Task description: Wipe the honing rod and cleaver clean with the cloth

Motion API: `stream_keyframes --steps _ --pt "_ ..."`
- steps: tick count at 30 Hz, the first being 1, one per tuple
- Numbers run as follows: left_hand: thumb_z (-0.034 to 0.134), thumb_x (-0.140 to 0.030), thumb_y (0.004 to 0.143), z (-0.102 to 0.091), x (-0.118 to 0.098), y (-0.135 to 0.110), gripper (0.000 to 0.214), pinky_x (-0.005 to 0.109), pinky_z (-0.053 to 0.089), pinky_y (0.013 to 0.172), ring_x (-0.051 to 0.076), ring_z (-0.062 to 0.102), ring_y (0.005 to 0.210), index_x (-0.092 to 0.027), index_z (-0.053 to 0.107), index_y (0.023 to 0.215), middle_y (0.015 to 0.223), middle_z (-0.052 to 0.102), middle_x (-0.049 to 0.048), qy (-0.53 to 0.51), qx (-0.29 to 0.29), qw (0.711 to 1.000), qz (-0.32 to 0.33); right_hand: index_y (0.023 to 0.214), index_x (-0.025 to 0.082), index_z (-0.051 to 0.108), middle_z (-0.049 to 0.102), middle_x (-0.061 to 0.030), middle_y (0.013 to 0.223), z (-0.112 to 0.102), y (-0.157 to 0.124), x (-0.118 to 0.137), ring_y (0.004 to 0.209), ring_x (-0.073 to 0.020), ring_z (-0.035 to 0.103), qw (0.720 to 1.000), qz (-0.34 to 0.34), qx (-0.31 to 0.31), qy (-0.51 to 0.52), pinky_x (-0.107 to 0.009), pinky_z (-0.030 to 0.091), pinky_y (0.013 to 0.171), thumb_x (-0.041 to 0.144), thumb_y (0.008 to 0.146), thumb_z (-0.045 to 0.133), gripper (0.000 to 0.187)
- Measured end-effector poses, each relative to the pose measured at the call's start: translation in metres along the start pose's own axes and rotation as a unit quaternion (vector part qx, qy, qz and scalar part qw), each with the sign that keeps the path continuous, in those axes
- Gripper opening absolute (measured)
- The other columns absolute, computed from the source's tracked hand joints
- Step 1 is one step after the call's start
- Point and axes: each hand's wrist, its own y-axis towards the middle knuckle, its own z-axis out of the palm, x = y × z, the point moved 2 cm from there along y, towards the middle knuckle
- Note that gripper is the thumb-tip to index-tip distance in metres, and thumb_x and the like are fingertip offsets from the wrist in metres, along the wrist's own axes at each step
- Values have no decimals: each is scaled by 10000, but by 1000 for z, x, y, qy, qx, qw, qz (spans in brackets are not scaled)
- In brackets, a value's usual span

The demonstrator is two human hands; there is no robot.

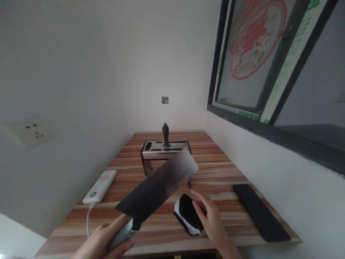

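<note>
My left hand (107,239) is closed around the grey handle of a cleaver (159,183). The broad blade slants up to the right over the table, hiding part of the knife block. My right hand (211,217) is low at centre right, thumb and forefinger apart, by the right edge of a black and white bundle (188,214) that looks like folded cloth. Whether its fingertips press on the bundle is hard to tell. Behind the blade stands a metal-topped knife block (153,155) with one black-handled tool (165,135) upright in its top.
On the wood-grain table (215,165), a white power bank (100,186) with a cable lies at left. A flat black phone-like slab (260,212) rests near the right edge. Walls enclose both sides; a dark-framed window (242,126) is at right.
</note>
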Motion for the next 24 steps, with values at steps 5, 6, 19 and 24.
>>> stream_keyframes --steps 5,6,19,24 --pt "556 -489 773 -73 -63 47 365 175 452 550 162 631 584 -188 657 954 715 720 6 119 29 988 97 1249 247 525 641 -105 1186 -14 49 -14 1088 -263 618 994 6 -59 95 -489 485 964 374 872 564 400" --pt "556 -488 775 -87 -76 56 412 161 443 555 144 625 581 -169 632 1024 719 717 -9 143 20 983 113 1274 236 500 632 -115 1185 -16 61 -17 1084 -260 617 991 7 -63 119 -482 493 951 392 852 588 458" --pt "65 -299 771 -176 -236 163 678 183 331 799 10 584 624 79 583 992 443 413 -166 494 6 840 224 1412 278 331 370 -151 1480 14 133 -55 1376 -278 346 942 49 91 318 -510 314 1091 428 528 855 1039" --pt "-19 -220 663 -174 -277 201 734 143 345 734 -8 601 603 144 555 940 441 480 -157 539 36 802 253 1401 294 364 368 -118 1495 14 131 -47 1372 -251 359 927 7 123 355 -476 283 1122 411 572 846 966"
